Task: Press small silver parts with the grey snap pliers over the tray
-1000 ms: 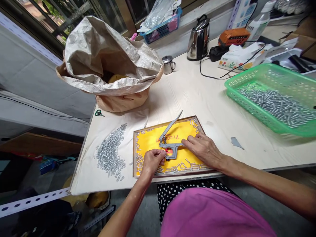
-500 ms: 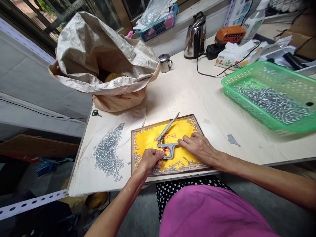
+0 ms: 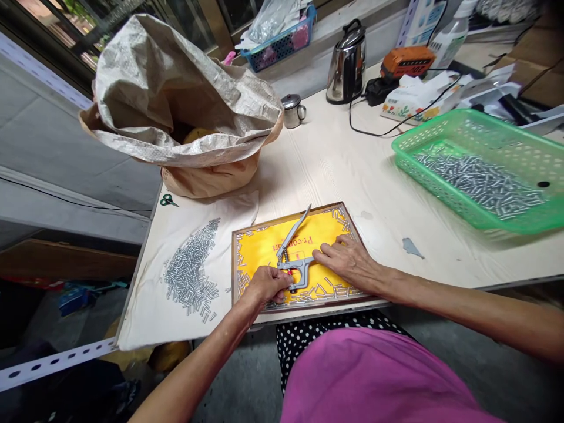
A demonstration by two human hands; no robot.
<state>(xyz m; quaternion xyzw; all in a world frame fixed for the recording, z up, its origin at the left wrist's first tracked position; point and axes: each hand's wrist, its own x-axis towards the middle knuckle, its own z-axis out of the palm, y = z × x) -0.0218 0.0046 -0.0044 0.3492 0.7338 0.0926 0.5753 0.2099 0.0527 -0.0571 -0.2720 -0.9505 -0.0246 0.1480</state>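
Left hand [image 3: 264,285] holds snap pliers [image 3: 300,265] near tray rim [image 3: 317,305].

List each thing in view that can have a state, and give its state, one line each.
Grey hand press pliers: lever raised
Left hand: curled against their base
Right hand: lying flat, open
Woven sack: open, top folded back
Green plastic basket: holding silver pins
Steel kettle: lid shut

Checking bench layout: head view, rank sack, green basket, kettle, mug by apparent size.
Largest to smallest: paper sack, green basket, steel kettle, steel mug. Basket sits nearer than kettle, so that gap may mislead.
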